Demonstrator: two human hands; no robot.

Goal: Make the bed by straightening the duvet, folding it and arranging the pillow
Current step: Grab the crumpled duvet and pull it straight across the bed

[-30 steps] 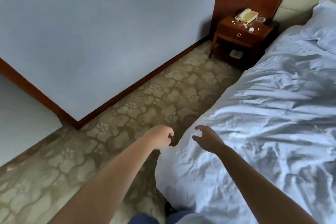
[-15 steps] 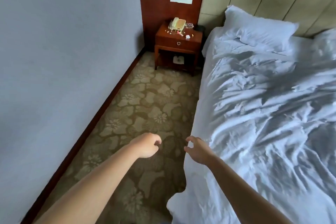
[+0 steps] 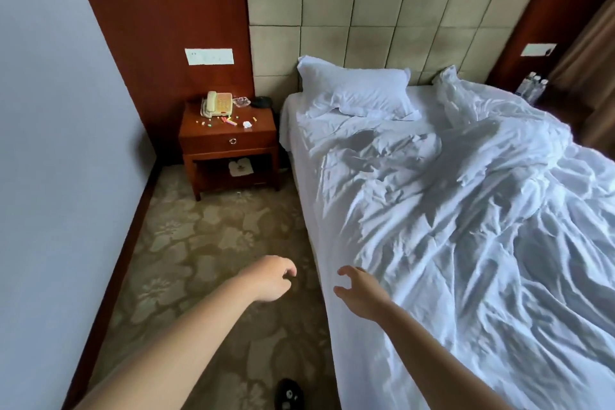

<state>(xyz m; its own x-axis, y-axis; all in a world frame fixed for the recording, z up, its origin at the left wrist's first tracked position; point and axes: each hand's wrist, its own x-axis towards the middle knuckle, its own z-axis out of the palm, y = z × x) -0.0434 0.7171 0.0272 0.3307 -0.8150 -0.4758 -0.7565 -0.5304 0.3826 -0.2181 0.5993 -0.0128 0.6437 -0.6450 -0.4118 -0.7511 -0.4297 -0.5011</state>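
A rumpled white duvet (image 3: 466, 226) covers most of the bed and bunches up toward the right. One white pillow (image 3: 356, 90) lies at the head against the padded headboard (image 3: 382, 20). My left hand (image 3: 269, 280) hangs over the carpet beside the bed, fingers loosely curled, holding nothing. My right hand (image 3: 361, 289) hovers at the bed's left edge just over the white sheet, fingers spread and bent, holding nothing.
A wooden nightstand (image 3: 229, 146) with a phone (image 3: 216, 104) and small scattered items stands left of the bed's head. Patterned carpet (image 3: 206, 243) runs between the wall and the bed. A dark shoe (image 3: 288, 394) shows at the bottom. Bottles (image 3: 532, 83) stand at the far right.
My view has swung right and up, from the wall and floor to the whole bed, pillow and headboard. Both hands stay stretched forward and empty; the left one has loosened from a fist.
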